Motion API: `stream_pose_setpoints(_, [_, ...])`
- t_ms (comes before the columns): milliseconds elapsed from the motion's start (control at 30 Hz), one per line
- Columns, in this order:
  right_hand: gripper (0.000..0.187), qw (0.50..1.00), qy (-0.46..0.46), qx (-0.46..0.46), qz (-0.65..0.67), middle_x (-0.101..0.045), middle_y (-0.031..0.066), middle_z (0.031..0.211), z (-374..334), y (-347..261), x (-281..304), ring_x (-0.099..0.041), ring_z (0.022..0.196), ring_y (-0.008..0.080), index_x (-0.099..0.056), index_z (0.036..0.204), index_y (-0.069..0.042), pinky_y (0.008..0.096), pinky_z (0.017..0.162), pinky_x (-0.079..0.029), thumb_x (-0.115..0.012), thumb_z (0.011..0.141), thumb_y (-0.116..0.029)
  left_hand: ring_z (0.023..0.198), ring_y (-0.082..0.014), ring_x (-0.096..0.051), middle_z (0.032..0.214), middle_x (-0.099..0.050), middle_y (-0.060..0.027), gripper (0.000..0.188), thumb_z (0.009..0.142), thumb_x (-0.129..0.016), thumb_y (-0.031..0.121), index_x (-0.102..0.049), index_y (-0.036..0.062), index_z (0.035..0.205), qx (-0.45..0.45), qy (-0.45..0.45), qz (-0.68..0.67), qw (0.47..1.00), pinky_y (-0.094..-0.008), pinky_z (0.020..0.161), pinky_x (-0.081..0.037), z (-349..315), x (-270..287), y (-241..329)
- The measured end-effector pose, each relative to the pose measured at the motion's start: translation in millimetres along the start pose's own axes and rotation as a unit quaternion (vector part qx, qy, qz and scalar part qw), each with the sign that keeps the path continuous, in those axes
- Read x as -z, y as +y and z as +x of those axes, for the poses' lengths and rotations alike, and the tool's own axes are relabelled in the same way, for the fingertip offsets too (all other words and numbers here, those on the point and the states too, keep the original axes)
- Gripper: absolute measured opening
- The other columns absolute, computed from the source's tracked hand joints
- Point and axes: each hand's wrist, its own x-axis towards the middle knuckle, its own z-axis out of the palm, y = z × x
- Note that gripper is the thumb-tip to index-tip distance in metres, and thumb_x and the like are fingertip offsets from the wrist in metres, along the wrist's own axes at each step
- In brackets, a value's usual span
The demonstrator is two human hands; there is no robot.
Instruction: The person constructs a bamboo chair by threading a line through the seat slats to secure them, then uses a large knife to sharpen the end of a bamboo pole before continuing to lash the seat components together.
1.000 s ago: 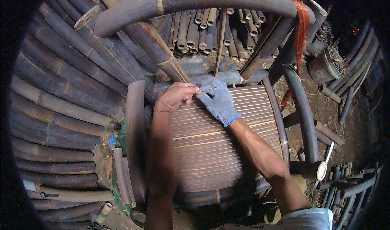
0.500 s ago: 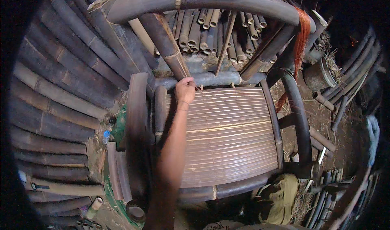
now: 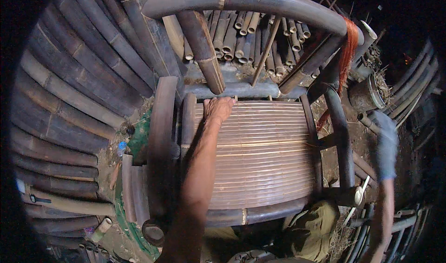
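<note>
A bamboo chair with a slatted seat [image 3: 260,170] stands before me, its thick curved back rail [image 3: 274,0] at the far side. My left hand [image 3: 219,108] is at the seat's far left edge, below a dark split back post [image 3: 204,53]. Its fingers curl down over the edge, beside a short peg, and their tips are hidden. Whatever they grip cannot be made out. My right hand [image 3: 385,144], in a light blue-grey glove, is off to the chair's right, away from it. Motion smears its fingers, and no held thing can be made out.
Large bamboo poles [image 3: 69,105] line the left side. Cut bamboo tubes [image 3: 241,35] are stacked behind the chair. Orange-red strands [image 3: 349,49] hang from the back rail's right end. A bucket [image 3: 364,95] stands at the right, and thin poles [image 3: 395,228] lie lower right.
My left hand has shifted from the foot of the back post onto the seat's far edge. My gloved right hand has swung inward from the right rim. The view has shifted slightly.
</note>
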Motion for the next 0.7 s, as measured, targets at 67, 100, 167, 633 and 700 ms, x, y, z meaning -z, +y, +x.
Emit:
stream_pose_setpoints(67, [0.047, 0.984, -0.073, 0.13, 0.097, -0.055, 0.0207, 0.129, 61, -133, -48, -0.049, 0.124, 0.0358, -0.054, 0.128, -0.002, 0.0413, 0.108, -0.037, -0.062, 0.083, -0.012, 0.105, -0.0304, -0.06, 0.108, -0.069, -0.0091, 0.041, 0.098, -0.041, 0.045, -0.07, 0.0162, 0.101, 0.036, -0.007, 0.005, 0.999, -0.0474, 0.089, -0.035, -10, 2, -42])
stream_pose_setpoints(100, [0.052, 0.971, -0.117, 0.165, 0.131, -0.055, 0.0242, 0.126, 81, -188, -64, -0.05, 0.123, 0.0383, -0.052, 0.129, -0.001, 0.0433, 0.107, -0.038, -0.067, 0.084, -0.023, 0.107, -0.0304, -0.059, 0.11, -0.068, -0.009, 0.041, 0.098, -0.041, 0.045, -0.07, 0.0165, 0.102, 0.043, -0.011, 0.001, 0.999, -0.0475, 0.089, -0.035, -12, 1, -55])
stream_pose_setpoints(167, [0.051, 0.957, -0.148, 0.13, 0.214, -0.059, 0.0242, 0.12, 100, -235, -131, -0.054, 0.115, 0.0415, -0.055, 0.123, -0.002, 0.0454, 0.102, -0.041, -0.066, 0.086, -0.036, 0.11, -0.0307, -0.057, 0.112, -0.067, -0.0085, 0.041, 0.098, -0.041, 0.046, -0.07, 0.0168, 0.103, 0.034, -0.07, -0.011, 0.997, -0.0477, 0.09, -0.034, 0, 8, -37])
stream_pose_setpoints(633, [0.027, 0.87, -0.371, 0.227, 0.231, -0.068, 0.0161, 0.083, 122, -286, -208, -0.066, 0.076, 0.0285, -0.067, 0.092, 0.001, 0.0418, 0.072, -0.053, -0.056, 0.093, -0.024, 0.107, -0.0295, -0.057, 0.109, -0.068, -0.0064, 0.04, 0.098, -0.039, 0.046, -0.069, 0.0196, 0.101, 0.022, 0.007, -0.002, 1.0, -0.046, 0.095, -0.034, -15, 1, -26])
stream_pose_setpoints(700, [0.033, 0.826, -0.391, 0.215, 0.345, -0.069, 0.0126, 0.081, 123, -271, -197, -0.065, 0.075, 0.0225, -0.067, 0.095, 0.002, 0.0375, 0.073, -0.053, -0.056, 0.096, -0.029, 0.105, -0.0279, -0.057, 0.109, -0.068, -0.0064, 0.038, 0.097, -0.041, 0.042, -0.069, 0.0165, 0.102, 0.016, 0.039, 0.011, 0.999, -0.0445, 0.095, -0.034, -15, -2, -28])
